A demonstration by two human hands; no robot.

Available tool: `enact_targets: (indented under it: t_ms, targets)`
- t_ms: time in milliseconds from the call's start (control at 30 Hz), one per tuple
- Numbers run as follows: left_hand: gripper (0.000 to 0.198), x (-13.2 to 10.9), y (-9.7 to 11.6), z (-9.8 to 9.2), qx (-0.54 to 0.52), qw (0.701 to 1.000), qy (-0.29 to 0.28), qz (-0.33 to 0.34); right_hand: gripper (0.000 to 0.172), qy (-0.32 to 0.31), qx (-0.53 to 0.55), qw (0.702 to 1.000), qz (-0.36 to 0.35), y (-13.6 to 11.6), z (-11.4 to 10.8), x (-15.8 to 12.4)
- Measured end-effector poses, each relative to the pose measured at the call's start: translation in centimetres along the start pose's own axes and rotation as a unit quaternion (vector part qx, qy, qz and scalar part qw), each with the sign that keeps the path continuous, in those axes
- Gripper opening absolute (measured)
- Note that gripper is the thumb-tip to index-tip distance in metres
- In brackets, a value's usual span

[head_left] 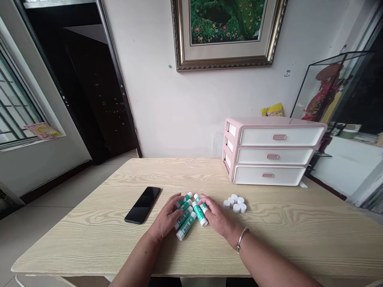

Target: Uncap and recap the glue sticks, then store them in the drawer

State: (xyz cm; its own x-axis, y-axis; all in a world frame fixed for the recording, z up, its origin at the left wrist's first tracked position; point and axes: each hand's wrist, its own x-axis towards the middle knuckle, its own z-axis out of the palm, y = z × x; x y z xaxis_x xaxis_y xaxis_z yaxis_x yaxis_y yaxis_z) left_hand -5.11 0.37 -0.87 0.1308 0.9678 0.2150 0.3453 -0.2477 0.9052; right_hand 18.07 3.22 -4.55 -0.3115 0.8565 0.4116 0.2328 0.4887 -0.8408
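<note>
Several green-and-white glue sticks (186, 226) lie on the table between my hands, fanned in two slanting groups. My left hand (166, 217) curls over the left group, thumb and fingers around the upper tubes. On the other side, my right hand (218, 216) has its fingers and thumb around the outer glue stick (201, 203) of the right group. Another glue stick (199, 213) rests just beside it. Parts of the tubes under my fingers are hidden. Right of my right hand sits a cluster of several small white caps (236, 208).
A black phone (143, 205) lies left of my left hand on the wooden table (98, 235). At the back right stands a pink-and-white drawer unit (272, 153), with a yellow packet (273, 109) behind its top. A framed picture (226, 63) hangs on the wall.
</note>
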Motion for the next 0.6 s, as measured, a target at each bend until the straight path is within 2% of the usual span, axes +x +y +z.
enact_targets:
  t_ms: [133, 233, 433, 600]
  targets:
    - [0.05, -0.6, 0.3, -0.2, -0.038, 0.997, 0.028, -0.064, 0.033, 0.071, 0.001, 0.996, 0.044, 0.6, 0.0, -0.2]
    - [0.053, -0.8, 0.4, -0.3, -0.042, 0.994, 0.046, -0.088, 0.029, 0.108, -0.017, 0.99, 0.091, 0.8, -0.1, -0.2]
    - [0.051, -0.7, 0.5, -0.9, -0.019, 0.991, 0.108, -0.074, 0.024, 0.157, -0.036, 0.982, 0.094, -0.3, -0.5, -0.1]
    - [0.051, -0.9, 1.0, -0.9, -0.003, 0.993, 0.092, -0.08, 0.024, 0.167, -0.043, 0.98, 0.097, -0.6, -0.4, -0.1]
